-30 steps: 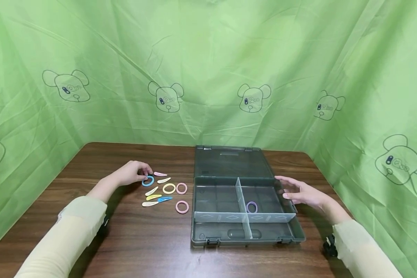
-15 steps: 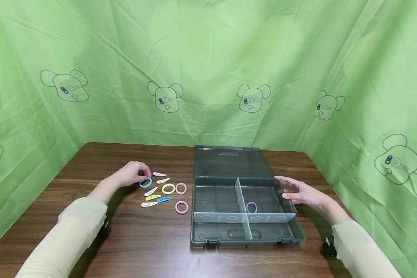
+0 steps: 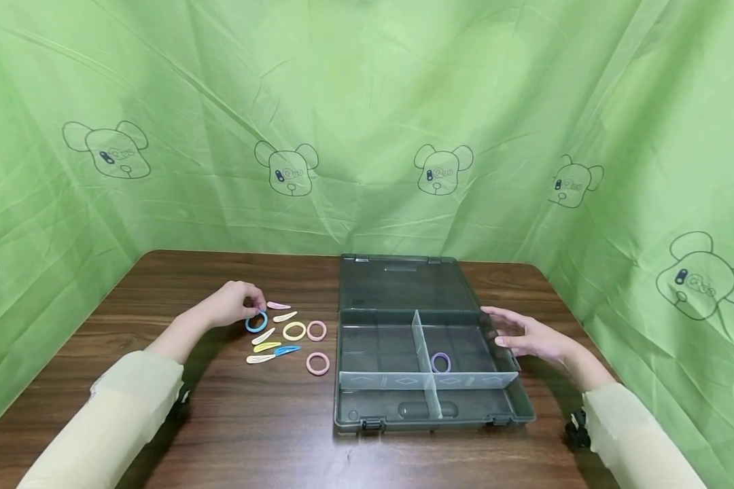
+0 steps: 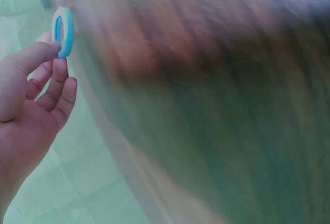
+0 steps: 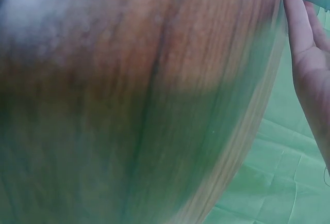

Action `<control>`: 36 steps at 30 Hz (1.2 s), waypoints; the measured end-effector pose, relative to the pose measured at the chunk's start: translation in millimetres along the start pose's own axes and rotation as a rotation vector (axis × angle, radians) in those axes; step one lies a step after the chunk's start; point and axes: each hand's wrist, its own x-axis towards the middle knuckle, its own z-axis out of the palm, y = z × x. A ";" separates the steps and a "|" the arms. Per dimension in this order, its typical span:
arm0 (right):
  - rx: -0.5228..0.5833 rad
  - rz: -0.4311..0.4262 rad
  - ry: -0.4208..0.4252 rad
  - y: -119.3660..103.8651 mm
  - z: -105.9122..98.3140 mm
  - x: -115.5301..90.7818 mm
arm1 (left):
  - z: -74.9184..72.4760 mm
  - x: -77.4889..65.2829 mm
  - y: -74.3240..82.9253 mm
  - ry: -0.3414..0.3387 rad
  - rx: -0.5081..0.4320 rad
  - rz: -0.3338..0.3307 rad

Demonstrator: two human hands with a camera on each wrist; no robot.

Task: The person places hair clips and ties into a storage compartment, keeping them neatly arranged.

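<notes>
At the left of the table, my left hand [image 3: 232, 304] pinches a blue ring-shaped hair tie [image 3: 256, 322] between thumb and fingertips. The left wrist view shows that hair tie [image 4: 63, 32] on edge, by the thumb tip. Close by lie several snap hair clips, including a pink one [image 3: 278, 305] and a blue one [image 3: 287, 350]. A yellow hair tie [image 3: 294, 331] and two pink hair ties [image 3: 317, 331] are beside them. My right hand [image 3: 535, 337] touches the right side of an open grey divided box [image 3: 434, 426], its fingers fairly straight. A purple hair tie [image 3: 441, 363] lies in the box's back right compartment.
The box's lid [image 3: 406, 282] lies back toward the rear of the table. Pale dividers [image 3: 385, 380] split the box into compartments. A green printed curtain [image 3: 367, 122] surrounds the brown wooden table [image 3: 251, 428] at the back and sides.
The blue hair tie has shifted slightly toward me in my left fingertips. My right hand stays at the box's side, and the head view has moved a little.
</notes>
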 end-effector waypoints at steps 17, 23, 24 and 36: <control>-0.008 0.016 0.016 2.4 -1.8 0.0 | -15.6 9.3 56.6 0.091 0.024 -0.004; -0.010 0.023 0.022 0.6 -0.6 0.5 | -21.3 11.5 78.3 0.116 0.003 -0.012; -0.011 0.024 0.022 0.3 -0.4 0.6 | -22.2 11.8 82.3 0.122 -0.005 -0.011; -0.009 0.025 0.018 0.9 -0.3 -1.0 | -31.8 19.5 138.6 0.195 -0.098 0.029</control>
